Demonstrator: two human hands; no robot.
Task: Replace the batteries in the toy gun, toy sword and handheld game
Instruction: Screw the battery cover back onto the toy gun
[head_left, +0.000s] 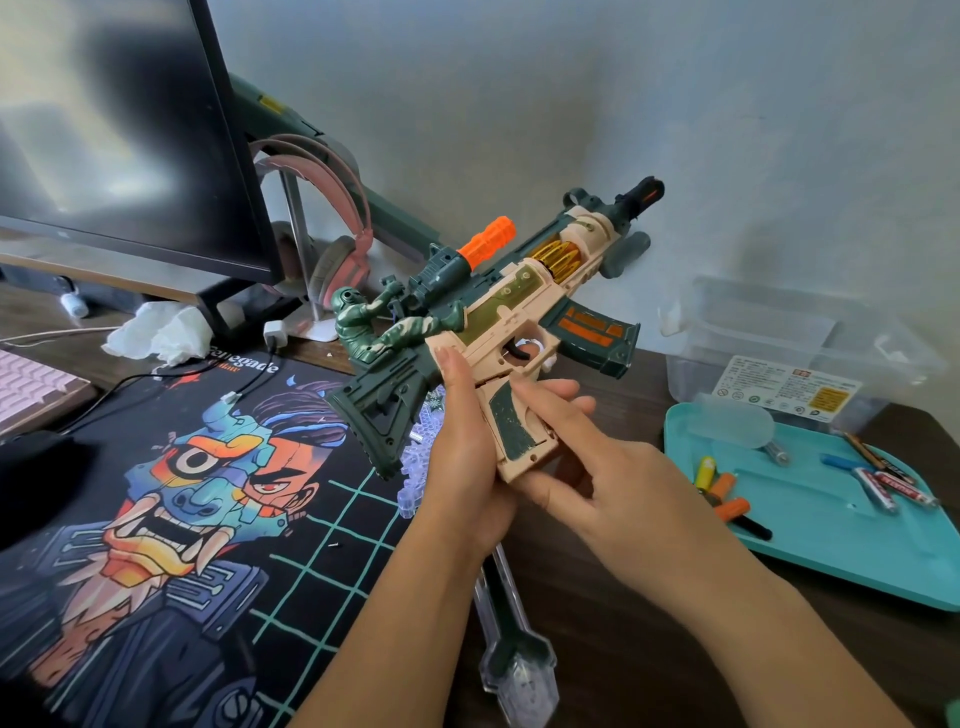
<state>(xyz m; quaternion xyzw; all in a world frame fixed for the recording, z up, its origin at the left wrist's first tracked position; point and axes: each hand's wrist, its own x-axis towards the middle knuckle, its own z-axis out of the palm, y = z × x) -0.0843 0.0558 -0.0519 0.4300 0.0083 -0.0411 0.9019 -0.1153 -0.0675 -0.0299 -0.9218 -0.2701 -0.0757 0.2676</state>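
Far left: a dark monitor (119, 130) stands at the back of the counter (613, 649), with a pink keyboard (26, 384) at the frame edge and a printed desk mat (182, 493) in front. A crumpled tissue (156, 332) lies near the monitor base; pink headphones (332, 244) hang on a stand beside it.

Centre: the toy gun (498, 312) is held clear of the counter, muzzle tilted up and to the right, with a green soldier figure (363, 327) mounted at its rear. The left hand (467, 457) is wrapped around the pistol grip from the left, thumb lying up along the receiver. The right hand (587, 483) pinches the same grip, fingers across its side and thumb under its base. The translucent toy sword (519, 675) lies on the counter beneath the forearms.

Right: a teal tray (841, 551) carries batteries (883, 486) and orange-handled tools (724, 491). A clear plastic box (779, 343) stands behind it.
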